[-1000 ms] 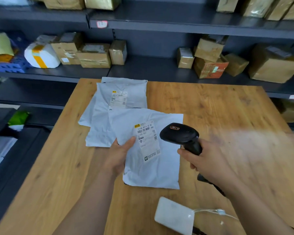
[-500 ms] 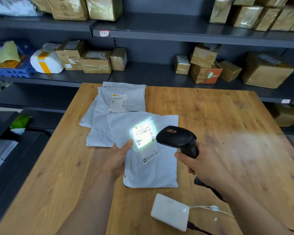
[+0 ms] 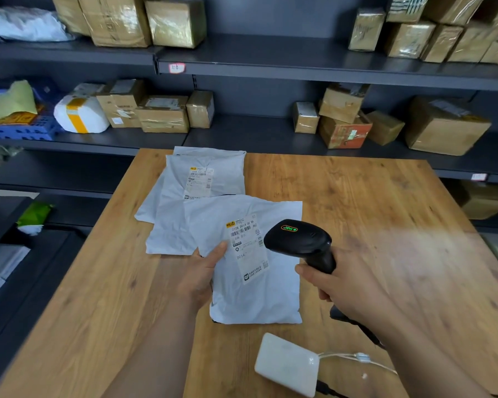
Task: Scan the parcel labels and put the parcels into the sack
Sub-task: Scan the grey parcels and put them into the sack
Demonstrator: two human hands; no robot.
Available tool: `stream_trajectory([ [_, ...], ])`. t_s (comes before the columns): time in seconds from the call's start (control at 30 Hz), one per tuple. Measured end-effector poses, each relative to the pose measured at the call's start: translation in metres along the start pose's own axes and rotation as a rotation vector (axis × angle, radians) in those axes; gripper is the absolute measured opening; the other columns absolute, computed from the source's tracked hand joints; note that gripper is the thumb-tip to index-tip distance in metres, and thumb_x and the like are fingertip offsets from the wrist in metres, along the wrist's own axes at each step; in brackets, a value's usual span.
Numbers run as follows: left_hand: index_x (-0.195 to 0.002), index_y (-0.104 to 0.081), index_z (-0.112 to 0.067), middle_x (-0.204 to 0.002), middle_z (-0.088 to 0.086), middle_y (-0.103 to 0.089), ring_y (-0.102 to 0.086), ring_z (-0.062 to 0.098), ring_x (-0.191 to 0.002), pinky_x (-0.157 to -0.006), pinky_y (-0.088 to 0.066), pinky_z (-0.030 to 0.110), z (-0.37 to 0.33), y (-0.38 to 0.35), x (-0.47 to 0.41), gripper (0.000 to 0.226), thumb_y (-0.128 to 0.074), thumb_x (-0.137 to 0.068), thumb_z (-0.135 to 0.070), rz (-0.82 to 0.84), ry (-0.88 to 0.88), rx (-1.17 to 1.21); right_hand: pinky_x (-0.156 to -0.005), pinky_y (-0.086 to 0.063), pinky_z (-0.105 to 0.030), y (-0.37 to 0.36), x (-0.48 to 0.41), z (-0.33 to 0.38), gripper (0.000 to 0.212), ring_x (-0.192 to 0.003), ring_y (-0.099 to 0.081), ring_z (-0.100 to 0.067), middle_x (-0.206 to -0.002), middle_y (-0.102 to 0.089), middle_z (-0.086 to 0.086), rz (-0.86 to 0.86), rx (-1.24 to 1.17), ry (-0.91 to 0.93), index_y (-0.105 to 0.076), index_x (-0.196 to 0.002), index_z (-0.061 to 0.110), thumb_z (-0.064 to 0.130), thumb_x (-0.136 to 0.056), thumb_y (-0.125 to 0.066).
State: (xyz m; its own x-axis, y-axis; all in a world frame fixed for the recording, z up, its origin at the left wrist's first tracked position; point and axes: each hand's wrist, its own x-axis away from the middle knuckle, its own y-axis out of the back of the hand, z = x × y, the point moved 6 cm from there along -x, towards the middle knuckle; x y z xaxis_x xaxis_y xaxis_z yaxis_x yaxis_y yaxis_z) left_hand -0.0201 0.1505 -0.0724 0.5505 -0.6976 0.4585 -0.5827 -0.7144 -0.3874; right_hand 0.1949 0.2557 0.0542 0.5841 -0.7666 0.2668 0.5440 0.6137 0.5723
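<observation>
The scanner's point(image 3: 298, 241) light has gone out: the white glare that washed over the top of the label point(image 3: 247, 248) half a second ago is no longer there. The barcode and the printed code D014 read plainly again on the parcel point(image 3: 256, 297), as they did a second ago, before the beam came on. The view has also tipped upward over that second, bringing more of the boxes on the upper shelf point(image 3: 270, 60) beyond the table's far edge into frame.
</observation>
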Motion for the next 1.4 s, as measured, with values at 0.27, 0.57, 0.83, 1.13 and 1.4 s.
stream_trajectory([
  [0.27, -0.122, -0.06, -0.009, -0.113, 0.008, -0.071, -0.069, 0.022, -0.102, -0.075, -0.06, 0.03, -0.004, -0.002, 0.006, 0.032, -0.062, -0.091, -0.017, -0.003, -0.023, 0.018, -0.052, -0.044, -0.034, 0.003, 0.004, -0.001, 0.025, -0.046, -0.049, -0.014, -0.051, -0.056, -0.003, -0.029, -0.049, -0.013, -0.054, -0.072, 0.013, 0.028, -0.084, -0.07],
  [0.57, -0.124, -0.06, -0.008, -0.117, 0.01, -0.069, -0.067, 0.024, -0.105, -0.079, -0.059, 0.034, -0.024, -0.028, 0.009, 0.032, -0.058, -0.093, -0.016, 0.054, -0.07, 0.019, -0.051, -0.046, -0.036, 0.042, 0.017, -0.013, 0.018, -0.043, -0.051, -0.01, -0.059, -0.06, -0.011, -0.164, -0.037, -0.04, -0.059, -0.082, 0.014, 0.027, -0.084, -0.07],
  [0.83, -0.127, -0.059, -0.011, -0.119, 0.01, -0.068, -0.068, 0.024, -0.105, -0.075, -0.059, 0.035, -0.009, -0.122, 0.024, 0.034, -0.058, -0.093, -0.018, 0.173, -0.066, 0.005, -0.053, -0.052, -0.042, 0.121, 0.049, -0.06, 0.021, -0.05, -0.054, -0.021, -0.062, -0.064, -0.013, -0.327, -0.024, -0.093, -0.06, -0.081, 0.014, 0.033, -0.085, -0.068],
  [1.13, -0.121, -0.062, -0.015, -0.112, 0.005, -0.071, -0.071, 0.018, -0.094, -0.064, -0.059, 0.03, 0.057, -0.247, 0.071, 0.029, -0.06, -0.092, -0.015, 0.238, -0.062, -0.009, -0.053, -0.054, -0.042, 0.231, 0.1, -0.146, 0.021, -0.049, -0.056, -0.021, -0.06, -0.064, -0.011, -0.459, -0.049, -0.075, -0.058, -0.078, 0.015, 0.032, -0.085, -0.069],
  [1.4, -0.127, -0.059, -0.009, -0.117, 0.01, -0.069, -0.069, 0.024, -0.102, -0.069, -0.06, 0.034, 0.139, -0.356, 0.103, 0.036, -0.06, -0.093, -0.018, 0.251, -0.017, -0.048, -0.052, -0.045, -0.033, 0.332, 0.141, -0.231, 0.023, -0.043, -0.051, -0.014, -0.056, -0.062, -0.01, -0.484, -0.07, -0.052, -0.059, -0.075, 0.009, 0.027, -0.085, -0.067],
])
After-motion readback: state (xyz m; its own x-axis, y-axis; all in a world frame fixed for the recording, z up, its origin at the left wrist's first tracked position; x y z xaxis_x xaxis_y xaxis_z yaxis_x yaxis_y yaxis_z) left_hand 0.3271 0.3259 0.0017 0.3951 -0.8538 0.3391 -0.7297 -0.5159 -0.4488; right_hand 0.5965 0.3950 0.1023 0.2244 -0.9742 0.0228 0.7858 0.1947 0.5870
